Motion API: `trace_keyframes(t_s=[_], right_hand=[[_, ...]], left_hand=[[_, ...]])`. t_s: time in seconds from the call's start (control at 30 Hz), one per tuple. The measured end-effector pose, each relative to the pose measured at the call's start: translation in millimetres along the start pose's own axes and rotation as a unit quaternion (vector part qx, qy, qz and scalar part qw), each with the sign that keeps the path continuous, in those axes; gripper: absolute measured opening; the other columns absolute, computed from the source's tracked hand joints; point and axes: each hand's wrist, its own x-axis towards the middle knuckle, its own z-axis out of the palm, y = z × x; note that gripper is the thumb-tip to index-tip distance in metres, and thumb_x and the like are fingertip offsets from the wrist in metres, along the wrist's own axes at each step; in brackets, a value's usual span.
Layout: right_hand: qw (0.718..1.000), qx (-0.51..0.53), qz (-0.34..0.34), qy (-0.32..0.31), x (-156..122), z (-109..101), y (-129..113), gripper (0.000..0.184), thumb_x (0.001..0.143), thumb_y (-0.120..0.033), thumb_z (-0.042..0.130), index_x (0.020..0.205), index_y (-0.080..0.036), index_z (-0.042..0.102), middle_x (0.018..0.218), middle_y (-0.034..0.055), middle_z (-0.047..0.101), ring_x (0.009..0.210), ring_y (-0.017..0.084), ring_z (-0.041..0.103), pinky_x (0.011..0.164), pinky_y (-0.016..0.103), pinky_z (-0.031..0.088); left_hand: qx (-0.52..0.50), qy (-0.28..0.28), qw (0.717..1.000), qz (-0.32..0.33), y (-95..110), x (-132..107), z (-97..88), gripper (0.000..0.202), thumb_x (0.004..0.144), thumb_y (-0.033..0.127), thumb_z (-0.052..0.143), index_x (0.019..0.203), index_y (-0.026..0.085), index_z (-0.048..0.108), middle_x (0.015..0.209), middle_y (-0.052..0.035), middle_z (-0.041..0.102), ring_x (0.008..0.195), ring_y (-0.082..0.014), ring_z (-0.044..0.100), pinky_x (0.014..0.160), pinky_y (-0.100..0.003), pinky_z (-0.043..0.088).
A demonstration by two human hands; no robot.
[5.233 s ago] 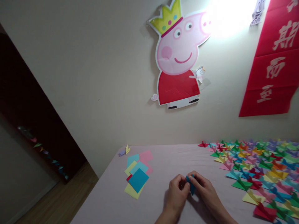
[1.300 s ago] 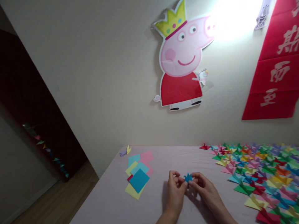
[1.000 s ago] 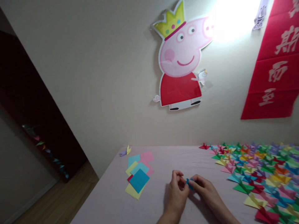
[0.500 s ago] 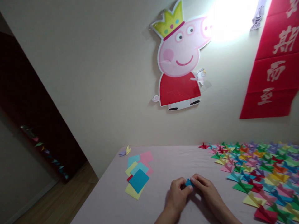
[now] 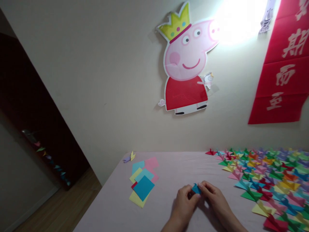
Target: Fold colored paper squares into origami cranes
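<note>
A small folded piece of blue paper (image 5: pixel 196 188) is pinched between both hands above the pink cloth of the table. My left hand (image 5: pixel 185 203) grips its left and lower side with thumb and forefinger. My right hand (image 5: pixel 212 195) is closed on its right side near the top. A little pointed tip of the paper sticks up between the fingers; the rest is partly hidden by them. Left of the hands, square paper sheets (image 5: pixel 144 188) in blue, yellow, pink and red lie loosely overlapped.
Rows of colourful folded paper cranes (image 5: pixel 251 194) cover the table's right side. Two small folded papers, a yellow one (image 5: pixel 132 156) and a purple one (image 5: pixel 126 159), sit at the far left corner. A wall with a pig cutout (image 5: pixel 185 93) and a red banner (image 5: pixel 275 83) stands behind.
Both hands stay almost in place. The fingers have shifted slightly, and more of the blue paper with its pointed tip shows between them.
</note>
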Motion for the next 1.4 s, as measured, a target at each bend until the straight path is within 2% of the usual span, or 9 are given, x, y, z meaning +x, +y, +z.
trace_keyframes(t_s=[0.2, 0.4, 0.53, 0.7, 0.87, 1.03, 1.1, 1.2, 1.4], right_hand=[[0.998, 0.055, -0.015, 0.028, 1, 1, 4, 0.044, 0.066, -0.064, 0.074, 0.078, -0.022, 0.069, 0.063, -0.0024, 0.059, 0.062, 0.016, 0.050, 0.059, 0.028, 0.042], [0.996, 0.071, -0.044, 0.037, 0, 2, 6, 0.034, 0.068, -0.055, 0.076, 0.070, -0.023, 0.063, 0.060, -0.0041, 0.054, 0.058, 0.015, 0.048, 0.056, 0.027, 0.042], [0.995, 0.086, -0.057, -0.013, -2, -3, 5, 0.036, 0.064, -0.053, 0.080, 0.074, -0.024, 0.061, 0.065, -0.0027, 0.060, 0.060, 0.016, 0.053, 0.058, 0.029, 0.044], [0.988, -0.082, -0.110, -0.065, -5, -16, -11, 0.035, 0.068, -0.053, 0.075, 0.071, -0.021, 0.062, 0.063, -0.0016, 0.059, 0.062, 0.017, 0.055, 0.061, 0.029, 0.044], [0.943, -0.271, -0.176, -0.072, -8, -15, -22, 0.022, 0.079, -0.042, 0.060, 0.082, -0.021, 0.066, 0.069, 0.0001, 0.066, 0.064, 0.018, 0.058, 0.062, 0.029, 0.047], [0.921, -0.330, -0.201, -0.049, -13, -7, -17, 0.014, 0.078, -0.036, 0.059, 0.072, -0.023, 0.062, 0.069, 0.0000, 0.063, 0.066, 0.019, 0.059, 0.065, 0.030, 0.048], [0.898, -0.379, -0.220, -0.034, -10, -12, -19, 0.015, 0.081, -0.036, 0.058, 0.071, -0.024, 0.061, 0.075, 0.0014, 0.064, 0.074, 0.020, 0.061, 0.071, 0.030, 0.048], [0.814, -0.536, -0.222, 0.011, 11, -36, -32, 0.019, 0.084, -0.039, 0.056, 0.074, -0.025, 0.063, 0.085, 0.0027, 0.069, 0.086, 0.021, 0.063, 0.078, 0.029, 0.048], [0.743, -0.649, -0.122, 0.107, 97, -103, -68, 0.021, 0.083, -0.031, 0.057, 0.072, -0.021, 0.071, 0.073, 0.0092, 0.072, 0.081, 0.028, 0.062, 0.068, 0.033, 0.040]], left_hand=[[-0.056, 0.009, 0.998, -0.027, -4, 1, 1.1, 0.025, 0.075, 0.043, 0.067, 0.075, 0.019, 0.065, 0.065, 0.0018, 0.054, 0.063, -0.0156, 0.044, 0.060, -0.026, 0.033], [-0.064, 0.006, 0.998, -0.004, -8, 4, 0.1, 0.015, 0.073, 0.032, 0.063, 0.070, 0.017, 0.061, 0.063, 0.0045, 0.046, 0.063, -0.0130, 0.040, 0.060, -0.025, 0.032], [-0.016, -0.004, 1.000, 0.005, -6, 3, -2.0, 0.012, 0.073, 0.030, 0.062, 0.072, 0.018, 0.063, 0.064, 0.0046, 0.049, 0.066, -0.0139, 0.044, 0.063, -0.025, 0.034], [0.001, -0.016, 1.000, 0.017, -5, 3, -3.2, 0.019, 0.079, 0.036, 0.060, 0.077, 0.018, 0.067, 0.070, 0.0021, 0.058, 0.071, -0.0156, 0.049, 0.066, -0.025, 0.038], [0.017, -0.020, 0.999, 0.033, -5, 0, -3.6, 0.020, 0.082, 0.037, 0.060, 0.081, 0.018, 0.067, 0.080, -0.0002, 0.062, 0.079, -0.0175, 0.053, 0.074, -0.026, 0.041], [0.026, -0.021, 0.999, 0.040, -4, -3, -4.4, 0.018, 0.083, 0.035, 0.059, 0.082, 0.019, 0.066, 0.083, 0.0000, 0.064, 0.081, -0.0179, 0.055, 0.077, -0.027, 0.042], [0.027, -0.021, 0.999, 0.039, -3, -3, -4.8, 0.015, 0.083, 0.031, 0.058, 0.085, 0.020, 0.067, 0.085, 0.0005, 0.066, 0.082, -0.0177, 0.057, 0.078, -0.027, 0.042], [0.025, -0.017, 0.999, 0.033, -1, -4, -5.5, 0.017, 0.083, 0.024, 0.055, 0.092, 0.022, 0.068, 0.089, 0.0015, 0.068, 0.083, -0.0170, 0.060, 0.077, -0.026, 0.043], [0.046, -0.001, 0.999, 0.004, 12, -7, -7.2, 0.019, 0.084, 0.020, 0.052, 0.092, 0.024, 0.069, 0.090, 0.0027, 0.070, 0.081, -0.0153, 0.062, 0.071, -0.023, 0.042]])
